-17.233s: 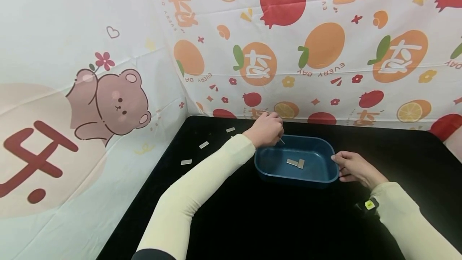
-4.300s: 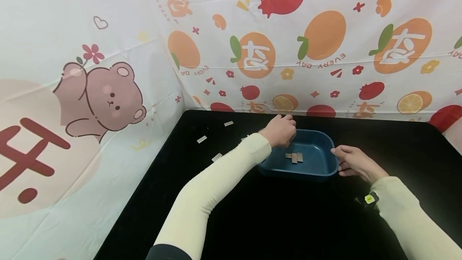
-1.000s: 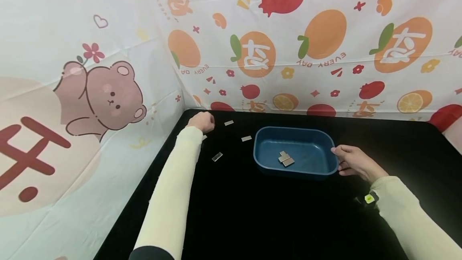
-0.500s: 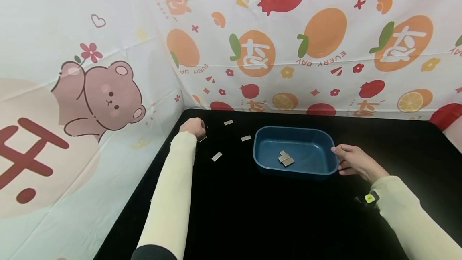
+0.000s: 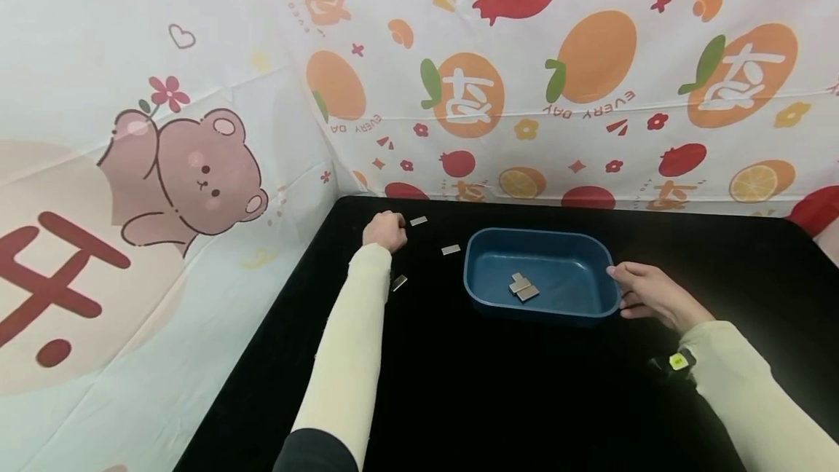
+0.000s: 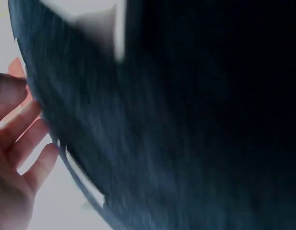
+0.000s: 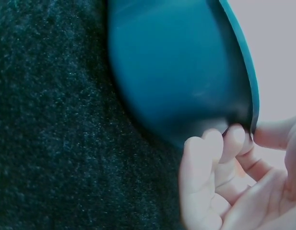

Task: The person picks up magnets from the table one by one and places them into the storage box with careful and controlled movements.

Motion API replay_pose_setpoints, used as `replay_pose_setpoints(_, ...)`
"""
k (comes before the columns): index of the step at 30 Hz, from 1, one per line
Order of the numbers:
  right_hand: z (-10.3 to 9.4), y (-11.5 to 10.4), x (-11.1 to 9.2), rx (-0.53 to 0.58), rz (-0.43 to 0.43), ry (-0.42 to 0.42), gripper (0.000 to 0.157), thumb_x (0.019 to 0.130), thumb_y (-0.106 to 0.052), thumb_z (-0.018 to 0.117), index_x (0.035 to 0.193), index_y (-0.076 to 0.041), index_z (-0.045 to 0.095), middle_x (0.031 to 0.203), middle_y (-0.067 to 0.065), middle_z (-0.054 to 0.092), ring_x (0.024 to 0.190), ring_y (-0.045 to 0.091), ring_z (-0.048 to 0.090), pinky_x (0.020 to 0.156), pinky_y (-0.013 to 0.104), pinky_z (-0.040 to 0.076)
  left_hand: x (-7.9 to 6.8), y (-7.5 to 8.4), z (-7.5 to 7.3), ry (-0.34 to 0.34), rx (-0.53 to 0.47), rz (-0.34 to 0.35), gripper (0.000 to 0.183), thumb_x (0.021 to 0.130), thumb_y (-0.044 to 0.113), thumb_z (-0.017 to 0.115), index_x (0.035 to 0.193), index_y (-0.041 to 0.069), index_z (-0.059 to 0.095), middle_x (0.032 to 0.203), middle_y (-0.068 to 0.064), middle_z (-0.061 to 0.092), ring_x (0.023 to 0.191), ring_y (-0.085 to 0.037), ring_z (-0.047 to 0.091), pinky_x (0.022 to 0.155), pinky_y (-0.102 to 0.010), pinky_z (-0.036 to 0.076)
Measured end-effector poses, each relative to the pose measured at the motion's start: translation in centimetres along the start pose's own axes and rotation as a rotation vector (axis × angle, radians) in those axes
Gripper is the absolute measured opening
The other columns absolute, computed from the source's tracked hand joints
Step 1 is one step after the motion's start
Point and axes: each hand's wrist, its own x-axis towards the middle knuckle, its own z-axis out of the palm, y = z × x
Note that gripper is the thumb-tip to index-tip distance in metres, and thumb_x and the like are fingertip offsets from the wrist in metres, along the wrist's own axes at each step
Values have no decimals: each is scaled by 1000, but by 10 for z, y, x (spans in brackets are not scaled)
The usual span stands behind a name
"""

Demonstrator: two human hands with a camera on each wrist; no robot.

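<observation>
Fruit-printed cloth hangs behind a black table, where a blue tray sits. At the tray's right end, the right hand grips the rim between thumb and fingers. Some small silvery pieces lie bunched inside the tray, left of its middle, well apart from that grip. On the table's far left, the left hand is lowered with fingers bent; whether it holds anything cannot be told. One silvery strip lies just beside its knuckles, a second strip between hand and tray, a third strip beside the sleeve.
</observation>
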Motion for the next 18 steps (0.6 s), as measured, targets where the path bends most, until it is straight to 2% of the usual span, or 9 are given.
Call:
replay_pose_setpoints(6, -3, 0, -1, -26, 20, 3, 44, 90, -53, 45, 92, -10, 53, 78, 4, 55, 70, 15, 59, 68, 31, 55, 11, 14, 13, 32, 1, -15, 38, 88, 22, 50, 125, 14, 54, 130, -10, 47, 115, -29, 49, 88, -45, 47)
replay_pose_setpoints(11, -4, -2, 0, -19, 7, 3, 43, 89, -53, 45, 95, -11, 53, 78, 3, 55, 70, 14, 59, 68, 31, 55, 19, 19, 13, 62, -1, -51, 41, 91, 26, 47, 131, 17, 49, 142, -9, 35, 123, -29, 41, 92, -47, 43)
replay_pose_setpoints(18, -3, -2, -1, -11, 4, 0, 41, 90, -51, 45, 94, -10, 53, 77, 3, 54, 68, 14, 58, 67, 31, 55, 20, 22, 10, -32, 80, -45, 35, 94, 31, 45, 125, 20, 56, 128, -9, 49, 118, -30, 45, 90, -48, 44)
